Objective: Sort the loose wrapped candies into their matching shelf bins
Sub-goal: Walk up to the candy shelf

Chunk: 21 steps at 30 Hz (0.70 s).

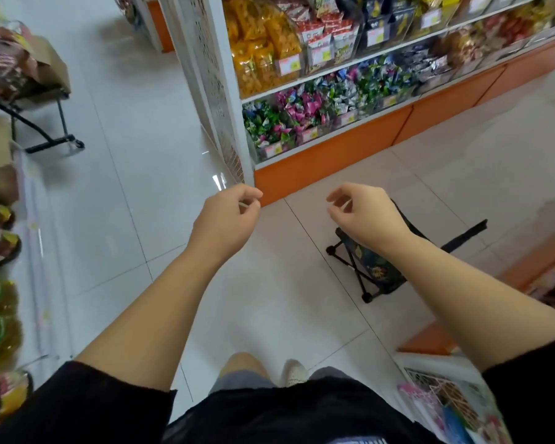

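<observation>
Candy bins (305, 120) are on the bottom shelf (285, 154), upper centre of frame, above and beyond both hands. The row's long axis runs lower left to upper right, w/ bin fronts and price tags facing down-frame. Left hand (228, 216) is nearer the row's near end, thumb to fingertips, maybe pinching sth small and pale; can't tell. Right hand (362, 213) is loosely curled, nothing seen in it, above a folding stool (375, 267).

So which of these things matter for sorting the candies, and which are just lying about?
For the job: wrapped candies, their bottom-shelf bins, left hand, right hand.
Just there: folding stool on the floor, orange snack bags on the shelf above, black trolley at left.
</observation>
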Tool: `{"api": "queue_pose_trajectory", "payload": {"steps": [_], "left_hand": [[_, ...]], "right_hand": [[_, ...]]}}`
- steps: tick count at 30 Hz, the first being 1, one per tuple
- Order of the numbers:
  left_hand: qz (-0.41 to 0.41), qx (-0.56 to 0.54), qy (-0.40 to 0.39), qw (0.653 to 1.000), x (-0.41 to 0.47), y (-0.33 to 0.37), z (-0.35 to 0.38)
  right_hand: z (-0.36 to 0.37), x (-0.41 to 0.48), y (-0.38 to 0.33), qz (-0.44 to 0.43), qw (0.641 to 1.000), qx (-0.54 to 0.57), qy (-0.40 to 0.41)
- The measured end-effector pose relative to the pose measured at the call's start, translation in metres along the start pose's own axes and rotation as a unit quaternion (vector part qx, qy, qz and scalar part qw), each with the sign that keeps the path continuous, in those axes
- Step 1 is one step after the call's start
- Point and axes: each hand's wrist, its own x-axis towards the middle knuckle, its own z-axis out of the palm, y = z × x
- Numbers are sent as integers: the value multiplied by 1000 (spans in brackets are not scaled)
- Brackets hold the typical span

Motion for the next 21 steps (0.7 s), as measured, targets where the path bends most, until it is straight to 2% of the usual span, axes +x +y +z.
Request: {"api": "queue_pose_trajectory", "payload": {"steps": [5, 13, 21], "left_hand": [[15, 9, -29, 999, 90, 0, 5], [76, 40, -136, 987, 250, 21, 21], [142, 52, -240, 959, 358, 82, 85]], "right_hand": [[-5, 73, 16, 33, 999, 2, 19], [-18, 187, 37, 131, 989, 10, 72], [-46, 232, 95, 255, 960, 43, 104]]}}
